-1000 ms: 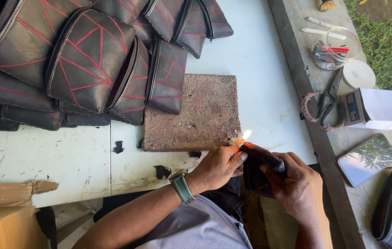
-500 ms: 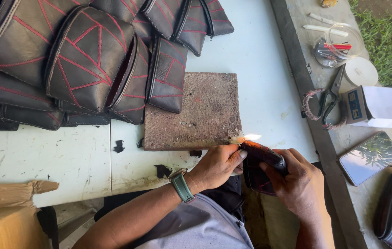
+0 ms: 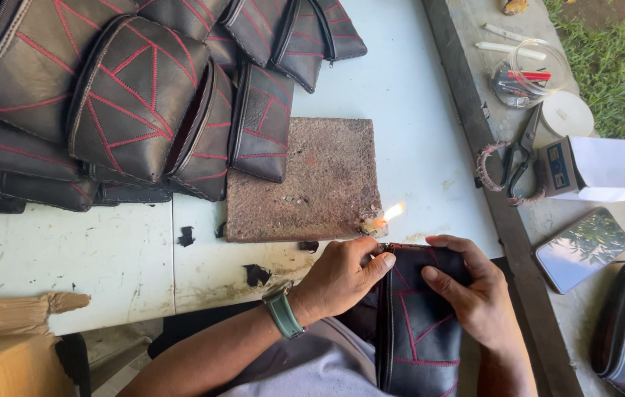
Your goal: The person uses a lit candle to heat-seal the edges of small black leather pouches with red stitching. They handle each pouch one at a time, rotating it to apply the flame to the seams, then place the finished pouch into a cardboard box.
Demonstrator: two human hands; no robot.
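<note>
Your left hand and right hand grip a black pouch at the tabletop's near edge, beside a small flame.

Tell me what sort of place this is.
Probably a small outdoor craft workshop making leather pouches: a pile of black red-stitched pouches on the white table, scissors on the ledge, and grass alongside.
</note>
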